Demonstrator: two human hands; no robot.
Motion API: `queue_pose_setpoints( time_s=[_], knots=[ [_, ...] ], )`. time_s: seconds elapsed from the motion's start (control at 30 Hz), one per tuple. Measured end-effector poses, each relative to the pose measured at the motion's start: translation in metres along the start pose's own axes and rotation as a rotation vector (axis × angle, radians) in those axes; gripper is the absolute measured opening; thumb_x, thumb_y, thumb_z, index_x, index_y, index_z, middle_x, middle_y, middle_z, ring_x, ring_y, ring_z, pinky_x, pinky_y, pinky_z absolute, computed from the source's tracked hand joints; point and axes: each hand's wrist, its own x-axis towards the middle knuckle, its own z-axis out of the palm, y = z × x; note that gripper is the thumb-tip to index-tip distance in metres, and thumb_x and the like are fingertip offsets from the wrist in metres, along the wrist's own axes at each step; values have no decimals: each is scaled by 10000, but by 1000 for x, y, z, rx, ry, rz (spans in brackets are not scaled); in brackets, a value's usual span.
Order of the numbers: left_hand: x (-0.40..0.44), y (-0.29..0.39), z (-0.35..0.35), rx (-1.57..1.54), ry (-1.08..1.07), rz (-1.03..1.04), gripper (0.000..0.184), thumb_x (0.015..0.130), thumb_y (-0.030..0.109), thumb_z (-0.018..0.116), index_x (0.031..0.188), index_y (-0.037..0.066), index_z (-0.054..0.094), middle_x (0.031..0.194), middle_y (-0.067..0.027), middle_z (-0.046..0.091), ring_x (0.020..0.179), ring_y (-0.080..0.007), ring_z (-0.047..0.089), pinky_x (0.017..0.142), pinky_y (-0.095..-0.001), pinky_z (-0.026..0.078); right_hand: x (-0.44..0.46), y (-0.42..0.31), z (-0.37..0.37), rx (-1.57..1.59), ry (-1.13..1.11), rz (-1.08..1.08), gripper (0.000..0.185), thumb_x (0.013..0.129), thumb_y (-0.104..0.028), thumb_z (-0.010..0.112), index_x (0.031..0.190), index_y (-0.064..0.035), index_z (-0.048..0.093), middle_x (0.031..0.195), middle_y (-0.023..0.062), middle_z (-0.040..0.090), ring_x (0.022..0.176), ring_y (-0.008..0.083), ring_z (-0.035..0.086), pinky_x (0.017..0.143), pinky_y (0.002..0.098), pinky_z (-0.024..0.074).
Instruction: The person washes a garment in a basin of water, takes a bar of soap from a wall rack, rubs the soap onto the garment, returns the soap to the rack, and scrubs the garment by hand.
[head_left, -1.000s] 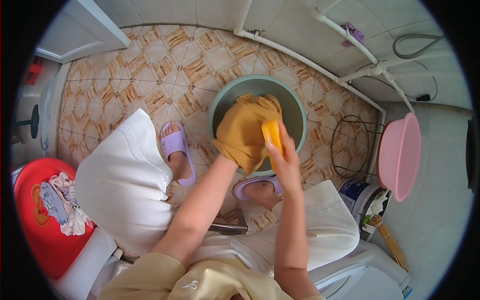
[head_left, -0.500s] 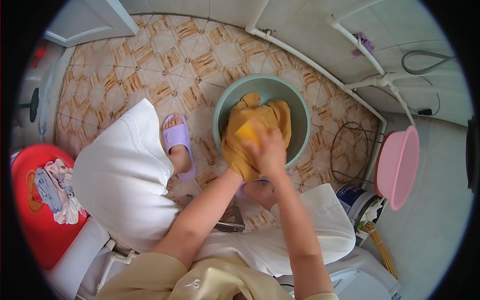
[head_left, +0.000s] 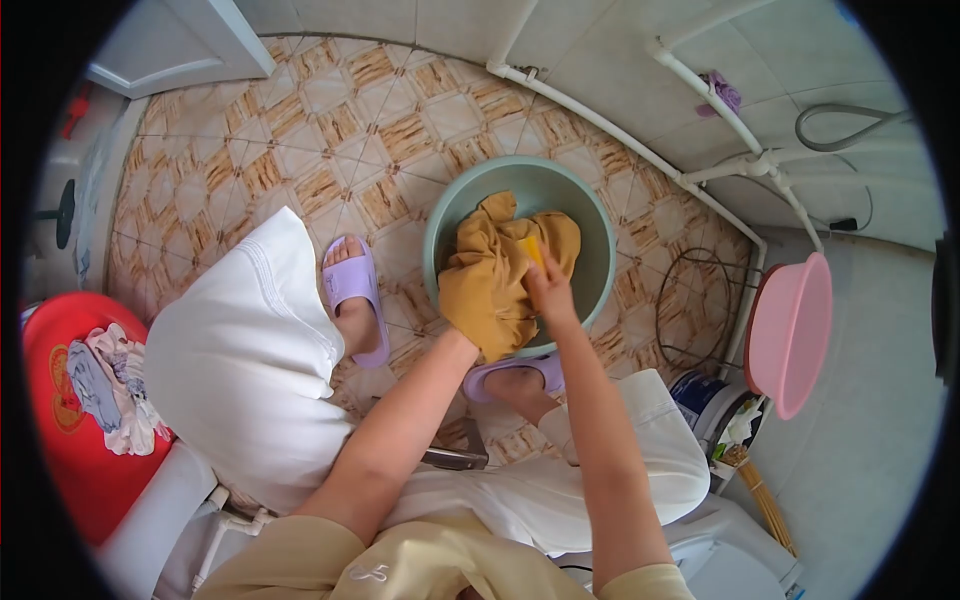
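A mustard-yellow cloth garment (head_left: 488, 290) lies bunched inside a grey-green basin (head_left: 437, 215). My left hand is covered by the garment's near side; only the wrist (head_left: 458, 352) shows, so its fingers are hidden. My right hand (head_left: 549, 292) is closed on a bright yellow bar of soap (head_left: 532, 252), holding it against the right part of the cloth. Part of the soap is hidden by the fingers.
Purple slippers (head_left: 355, 285) are on my feet on both sides of the basin's near left. A red basin (head_left: 75, 480) with small clothes stands left. A pink basin (head_left: 795, 335) leans right, near a wire rack (head_left: 690, 310). White pipes (head_left: 600, 125) run along the wall.
My right hand and the soap have moved to the right and turned over the cloth. The left arm has stayed nearly in place under the garment.
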Motion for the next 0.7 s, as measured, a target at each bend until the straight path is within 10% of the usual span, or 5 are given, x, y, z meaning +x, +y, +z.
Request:
queue_pose_setpoints(
  time_s=[0.23, 0.4, 0.53, 0.7],
  knots=[
    [-9, -12, 10, -318, -41, -187, 304, 901, 210, 524, 1167, 68, 490, 1132, -82, 549, 977, -238, 566, 821, -368, 479, -47, -59, 53, -930, 103, -600, 560, 805, -352, 653, 1322, -210, 494, 989, 191, 533, 872, 356, 522, 799, 428, 427],
    [-37, -37, 52, -1068, -150, -629, 327, 904, 212, 522, 1194, 70, 474, 1161, -79, 539, 997, -235, 561, 834, -362, 479, 39, 11, -2, -992, 195, -48, 535, 816, -470, 601, 1300, -259, 512, 881, 178, 585, 912, 353, 544, 805, 458, 430],
    [-54, -48, 81, -1457, -130, -921, 346, 906, 214, 521, 1216, 72, 461, 1184, -77, 531, 1013, -233, 557, 845, -357, 479, 34, -18, -15, -1029, 241, -101, 519, 829, -457, 599, 1296, -247, 514, 804, 187, 589, 936, 361, 551, 822, 456, 443],
    [-67, -34, 88, -1226, -58, -811, 368, 914, 218, 516, 1243, 72, 441, 1211, -73, 518, 1035, -227, 549, 853, -344, 478, -18, -64, 10, -991, -387, -731, 547, 833, -478, 579, 1335, -286, 476, 931, 173, 577, 926, 333, 547, 855, 419, 425]
  ],
)
